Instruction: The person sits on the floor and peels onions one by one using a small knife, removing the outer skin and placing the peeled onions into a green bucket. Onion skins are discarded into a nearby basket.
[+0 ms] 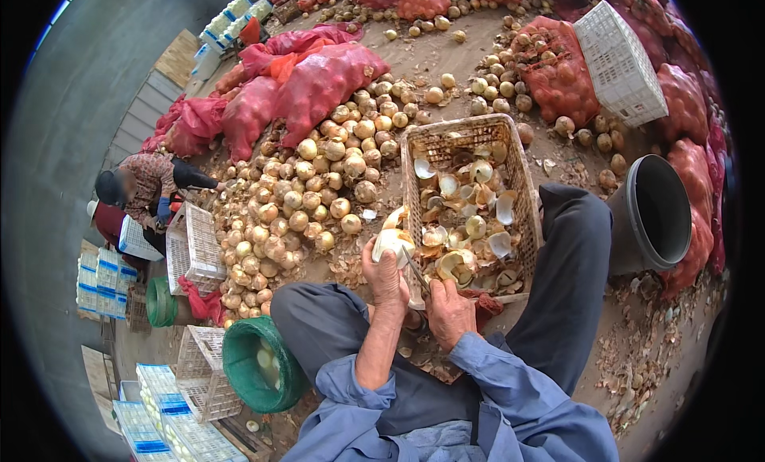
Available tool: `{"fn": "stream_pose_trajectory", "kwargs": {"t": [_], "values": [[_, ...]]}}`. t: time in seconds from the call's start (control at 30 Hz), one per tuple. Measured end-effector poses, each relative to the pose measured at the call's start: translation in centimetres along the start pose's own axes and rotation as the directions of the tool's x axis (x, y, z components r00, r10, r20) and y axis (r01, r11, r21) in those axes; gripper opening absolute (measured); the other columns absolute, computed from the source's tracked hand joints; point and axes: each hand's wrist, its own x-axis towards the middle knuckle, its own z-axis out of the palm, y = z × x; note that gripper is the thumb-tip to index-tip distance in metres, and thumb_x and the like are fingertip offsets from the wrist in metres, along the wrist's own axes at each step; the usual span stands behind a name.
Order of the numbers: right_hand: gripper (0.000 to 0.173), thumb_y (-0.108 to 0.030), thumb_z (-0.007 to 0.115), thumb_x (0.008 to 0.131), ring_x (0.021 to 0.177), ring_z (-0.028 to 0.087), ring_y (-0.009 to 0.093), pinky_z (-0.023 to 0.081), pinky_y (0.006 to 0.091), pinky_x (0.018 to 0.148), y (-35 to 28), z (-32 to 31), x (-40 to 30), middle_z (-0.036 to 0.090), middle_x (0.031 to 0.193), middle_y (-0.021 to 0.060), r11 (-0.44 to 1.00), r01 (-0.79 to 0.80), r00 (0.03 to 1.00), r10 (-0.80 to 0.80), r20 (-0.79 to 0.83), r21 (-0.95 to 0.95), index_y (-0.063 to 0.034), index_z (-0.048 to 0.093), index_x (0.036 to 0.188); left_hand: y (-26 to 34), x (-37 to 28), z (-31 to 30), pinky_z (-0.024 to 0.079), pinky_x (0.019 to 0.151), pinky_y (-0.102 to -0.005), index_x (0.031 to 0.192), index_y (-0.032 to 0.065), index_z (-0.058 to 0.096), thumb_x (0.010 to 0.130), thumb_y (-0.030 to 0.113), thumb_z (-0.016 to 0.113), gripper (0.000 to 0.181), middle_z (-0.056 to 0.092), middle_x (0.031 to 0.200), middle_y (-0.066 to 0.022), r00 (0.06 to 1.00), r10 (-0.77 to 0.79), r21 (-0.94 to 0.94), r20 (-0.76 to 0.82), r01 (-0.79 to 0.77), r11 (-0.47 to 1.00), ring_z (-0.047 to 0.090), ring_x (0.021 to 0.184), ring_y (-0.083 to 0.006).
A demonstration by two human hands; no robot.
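Note:
My left hand [385,279] grips a partly peeled onion [392,242] whose white flesh shows, with a strip of dry skin rising from its top. In my right hand [448,312] is a knife [415,267], its blade against the onion's right side. Just beyond my hands stands a dirty plastic crate [529,217] between my knees, with onion skins and peel pieces [457,261] inside. To the left of the crate spreads a large heap of unpeeled onions [299,220].
A green-lined bucket [239,366] holding peeled onions stands by my left knee. On the right is a black bucket [621,223]. Red mesh sacks [334,73] lie beyond the heap. A co-worker [143,187] bends over a white crate [191,247] at far left.

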Motion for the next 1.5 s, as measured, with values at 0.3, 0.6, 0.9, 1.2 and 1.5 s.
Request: {"fn": "stream_pose_trajectory", "kwargs": {"t": [0.3,0.6,0.9,1.2,1.5], "values": [[0.012,-0.003,0.055,0.087,0.067,0.066,0.035,0.055,0.0444,0.054,0.3,0.1,0.0,0.053,0.088,0.017,0.998,0.002,0.998,0.002,0.058,-0.059,-0.002,0.051,0.098,-0.3,0.3,0.3,0.057,0.081,-0.0299,0.128,-0.0002,0.045,0.078,0.031,0.086,0.072,0.059,0.112,-0.0097,0.979,0.199,0.214,-0.049,-0.184,0.959,0.063,0.098,-0.0177],[0.012,-0.002,0.055,0.087,0.068,0.067,0.034,0.055,0.0439,0.056,0.2,0.7,0.2,0.052,0.089,0.0166,0.996,-0.02,0.999,0.024,0.049,-0.089,-0.0022,0.051,0.098,-0.4,0.4,0.5,0.054,0.086,-0.0304,0.128,0.0,0.044,0.076,0.038,0.088,0.078,0.055,0.116,-0.0092,0.969,0.248,0.279,0.004,-0.239,0.93,0.059,0.103,-0.0175],[0.017,-0.016,0.055,0.103,0.044,0.057,0.016,0.042,0.0295,0.036,1.0,-0.6,2.0,0.066,0.08,0.0107,-0.006,-0.635,0.757,0.194,0.624,0.773,0.001,0.056,0.105,-0.2,0.3,1.3,0.06,0.084,-0.0343,0.128,0.0012,0.043,0.073,0.039,0.091,0.082,0.056,0.118,-0.0108,0.978,0.171,0.25,0.119,-0.196,0.948,0.062,0.103,-0.0193],[0.036,-0.03,0.07,0.095,0.06,0.065,0.015,0.05,0.0299,0.05,3.1,-0.8,3.2,0.067,0.085,0.0095,0.511,-0.4,0.861,0.494,0.121,0.761,0.0014,0.062,0.111,-0.1,0.0,1.3,0.061,0.087,-0.0377,0.128,0.001,0.047,0.072,0.035,0.092,0.08,0.062,0.116,-0.0103,0.968,-0.115,0.105,0.223,0.094,0.99,0.065,0.105,-0.0219],[0.024,-0.022,0.069,0.093,0.069,0.063,0.032,0.048,0.0406,0.063,4.1,-0.6,6.6,0.063,0.082,0.0169,0.885,-0.057,0.922,0.224,-0.315,0.462,0.0002,0.063,0.099,-0.5,-1.0,1.7,0.058,0.092,-0.0321,0.128,0.0016,0.05,0.067,0.041,0.094,0.084,0.062,0.116,-0.0062,0.87,-0.288,0.217,0.4,0.215,0.952,0.065,0.104,-0.0165]]}}
